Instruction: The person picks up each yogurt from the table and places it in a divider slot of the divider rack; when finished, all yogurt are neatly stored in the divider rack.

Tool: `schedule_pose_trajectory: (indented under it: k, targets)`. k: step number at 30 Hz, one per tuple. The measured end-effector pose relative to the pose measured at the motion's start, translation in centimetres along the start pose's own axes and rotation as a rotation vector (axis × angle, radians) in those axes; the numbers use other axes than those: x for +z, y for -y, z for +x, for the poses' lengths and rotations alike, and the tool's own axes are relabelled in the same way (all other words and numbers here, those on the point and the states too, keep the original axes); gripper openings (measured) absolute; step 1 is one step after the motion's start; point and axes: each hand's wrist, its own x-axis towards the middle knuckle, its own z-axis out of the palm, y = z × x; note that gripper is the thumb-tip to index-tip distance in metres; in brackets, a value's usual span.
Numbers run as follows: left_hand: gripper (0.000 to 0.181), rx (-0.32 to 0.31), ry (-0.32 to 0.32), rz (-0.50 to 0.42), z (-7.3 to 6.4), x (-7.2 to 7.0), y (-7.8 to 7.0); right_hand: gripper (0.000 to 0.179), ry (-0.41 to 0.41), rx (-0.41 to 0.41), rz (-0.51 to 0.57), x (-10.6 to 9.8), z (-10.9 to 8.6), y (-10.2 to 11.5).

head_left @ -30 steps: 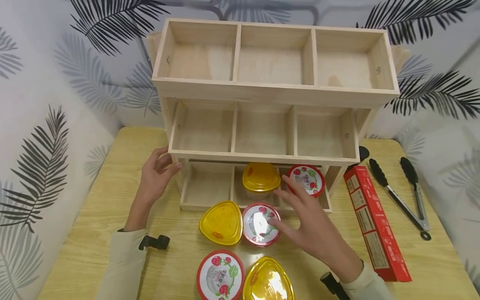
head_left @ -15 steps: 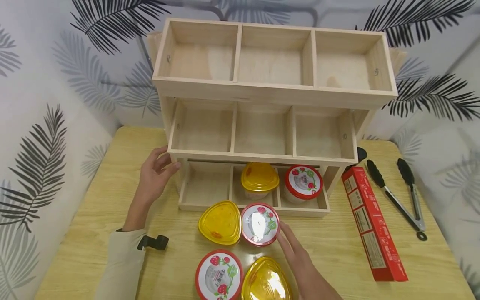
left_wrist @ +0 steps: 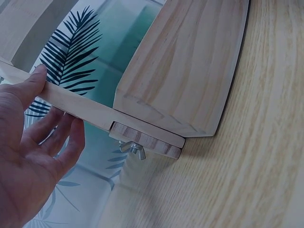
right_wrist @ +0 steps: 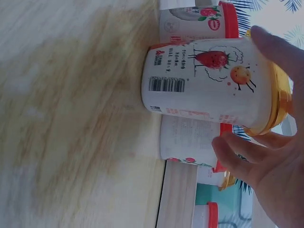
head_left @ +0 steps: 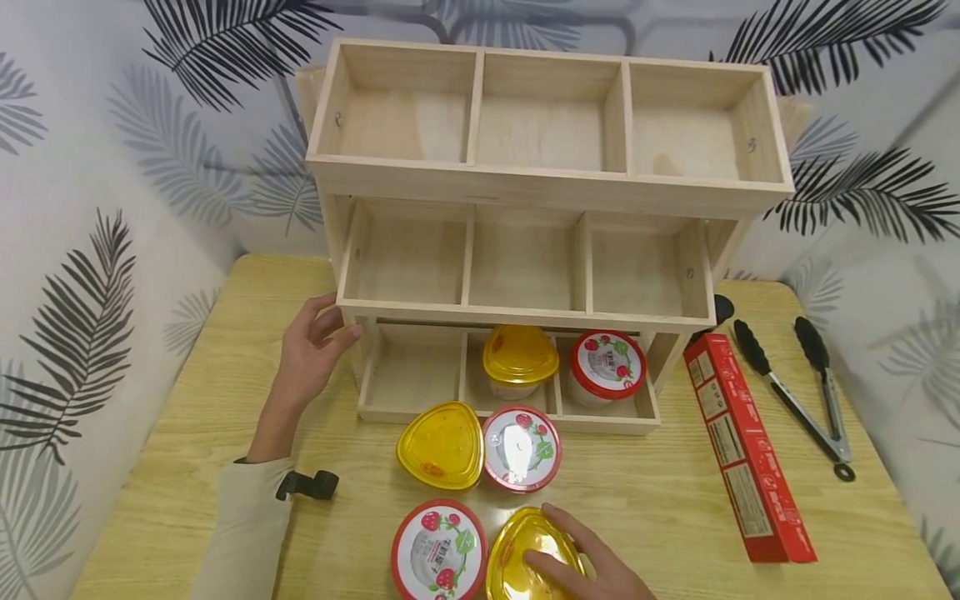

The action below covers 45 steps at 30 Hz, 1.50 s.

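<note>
My left hand (head_left: 318, 346) grips the side frame of the wooden shelf rack (head_left: 525, 315); in the left wrist view the thumb lies over the wooden strip (left_wrist: 80, 107) and the fingers are beneath. My right hand (head_left: 592, 562) is at the near yellow-lidded tub (head_left: 517, 575), fingers spread around and over its lid. In the right wrist view this white printed tub (right_wrist: 204, 85) stands between thumb and fingers, not clasped. Beside it is a red-rimmed strawberry tub (head_left: 438, 550). Behind are a yellow-lidded tub (head_left: 441, 446) and another strawberry tub (head_left: 521, 450).
The bottom tray (head_left: 420, 414) holds a yellow-lidded tub (head_left: 520, 357) in its middle compartment and a red-lidded tub (head_left: 607, 362) in the right one. A long red box (head_left: 750, 450) and black-tipped tongs (head_left: 806, 417) lie at the right.
My right hand has drawn back from the red-lidded tub in the tray's right compartment, passed the middle strawberry tub and come to the near yellow-lidded tub. The left hand has stayed put.
</note>
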Motion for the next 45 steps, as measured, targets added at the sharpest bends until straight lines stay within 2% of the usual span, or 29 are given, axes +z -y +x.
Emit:
schedule_pose_trajectory:
  k: [2,3,4,6,19,24,26,28,33,36,40,45]
  targets:
    - [0.052,0.002,0.002,0.004,0.0,0.0,0.1,0.056,-0.02,-0.053,-0.024,0.3,-0.1,-0.1]
    - [0.052,0.001,0.002,0.005,0.0,0.0,0.1,0.061,-0.072,-0.169,-0.12,0.5,-0.3,-0.3]
    - [0.052,-0.001,0.003,0.007,0.0,0.0,0.1,0.064,-0.111,-0.235,-0.182,0.7,-0.4,-0.4]
    - [0.052,-0.005,0.003,0.01,0.0,0.0,0.1,0.066,-0.143,-0.255,-0.207,0.9,-0.6,-0.4]
    - [0.054,-0.018,0.001,0.013,-0.1,-0.1,0.0,0.069,-0.145,-0.206,-0.207,1.3,-0.8,0.1]
    - [0.053,-0.018,0.004,0.016,0.0,-0.1,0.1,0.058,-0.205,-0.252,-0.268,0.7,-1.0,0.5]
    - [0.053,-0.017,0.005,0.022,0.0,-0.1,0.1,0.058,-0.23,-0.256,-0.298,0.1,-1.2,0.9]
    - [0.053,-0.01,0.002,0.019,0.0,-0.1,0.2,0.062,-0.229,-0.226,-0.304,-0.9,-1.3,1.4]
    - [0.052,0.017,-0.003,-0.009,0.0,-0.2,0.4,0.076,-0.168,-0.094,-0.268,-4.3,-1.2,3.3]
    - [0.051,0.015,-0.007,-0.018,0.0,-0.1,0.3,0.077,-0.128,-0.092,-0.22,-6.5,-0.7,4.4]
    - [0.051,0.001,-0.004,-0.031,0.0,0.0,0.1,0.062,-0.152,-0.247,-0.22,-8.6,0.9,6.2]
    - [0.052,-0.006,-0.001,-0.018,0.1,-0.1,0.0,0.052,-0.171,-0.455,-0.205,-10.1,4.2,8.5]
